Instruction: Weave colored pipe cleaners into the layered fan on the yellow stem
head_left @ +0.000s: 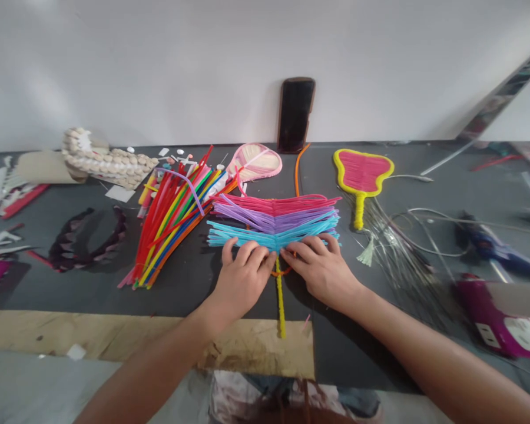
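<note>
A fan-shaped piece of pipe cleaners [274, 221] lies on the dark table [194, 277], with pink rows at the top, purple in the middle and blue at the bottom. A yellow pipe-cleaner stem [281, 303] runs down from its centre. My left hand [242, 277] rests on the lower blue rows left of the centre, fingers curled and pressing down. My right hand [320, 265] mirrors it on the right side, fingertips on the blue rows close to the stem. Both hands meet near the middle.
A loose bundle of coloured pipe cleaners [172, 221] lies to the left. Behind stand a pink fan [255, 162], a yellow-rimmed pink fan [362, 174] and a phone [295, 115] leaning on the wall. A glue gun [494, 247] and wires [397, 247] lie at the right.
</note>
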`<state>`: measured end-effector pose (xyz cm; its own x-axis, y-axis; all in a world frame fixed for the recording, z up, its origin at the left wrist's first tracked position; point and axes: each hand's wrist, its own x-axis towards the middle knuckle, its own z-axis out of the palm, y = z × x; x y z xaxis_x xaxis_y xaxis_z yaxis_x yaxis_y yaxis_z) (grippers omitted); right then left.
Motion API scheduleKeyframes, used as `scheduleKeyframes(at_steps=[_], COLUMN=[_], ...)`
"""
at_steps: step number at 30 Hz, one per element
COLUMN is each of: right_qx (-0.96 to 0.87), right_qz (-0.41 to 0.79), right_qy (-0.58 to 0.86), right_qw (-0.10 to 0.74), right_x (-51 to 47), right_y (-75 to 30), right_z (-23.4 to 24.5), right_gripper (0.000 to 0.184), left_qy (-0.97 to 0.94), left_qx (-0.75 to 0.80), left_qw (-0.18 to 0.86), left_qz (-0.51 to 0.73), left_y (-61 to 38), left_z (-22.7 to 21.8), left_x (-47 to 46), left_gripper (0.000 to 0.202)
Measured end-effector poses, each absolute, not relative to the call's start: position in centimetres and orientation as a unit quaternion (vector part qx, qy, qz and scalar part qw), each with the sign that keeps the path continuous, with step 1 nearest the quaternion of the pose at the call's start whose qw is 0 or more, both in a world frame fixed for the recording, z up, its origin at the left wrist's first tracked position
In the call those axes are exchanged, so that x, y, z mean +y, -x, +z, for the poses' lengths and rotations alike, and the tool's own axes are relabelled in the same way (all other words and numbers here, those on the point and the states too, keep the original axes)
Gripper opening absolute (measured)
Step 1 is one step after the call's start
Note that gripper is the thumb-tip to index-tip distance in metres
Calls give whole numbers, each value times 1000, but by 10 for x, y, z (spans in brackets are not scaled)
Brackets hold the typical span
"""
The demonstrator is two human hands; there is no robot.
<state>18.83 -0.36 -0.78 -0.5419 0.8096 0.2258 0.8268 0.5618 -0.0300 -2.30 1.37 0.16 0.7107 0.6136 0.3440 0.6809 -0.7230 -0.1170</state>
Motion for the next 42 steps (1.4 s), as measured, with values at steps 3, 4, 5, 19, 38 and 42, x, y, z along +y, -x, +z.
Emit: scheduleKeyframes(at_steps=[3,4,5,19,38,42], right_qx=[-877,-876,-875,-868,-853,-849], right_qz=[-46,-46,-46,-28,-5,-6], right_qy=[466,468,469,484,357,347], right_qw=[109,108,107,105,381,400], right_x=[-4,-4,-4,-3,-3,-3], right_y=[-188,-188,-187,-184,-213,-214], right_z=[-8,-8,-8,-9,-8,-11], right_gripper=[36,36,36,45,25,26], left_qy=[916,918,923,933,845,767], left_qx=[-354,-348,-342,-340,-448,-589], left_qw=[118,111,99,21,151,146], left_qz=[-150,-151,-148,-114,-251,-208], left_y=[24,26,27,32,62,101], left_z=[0,-1,-1,-2,14,24], left_x=[16,17,19,24,24,35], left_gripper=[25,26,28,46,28,27])
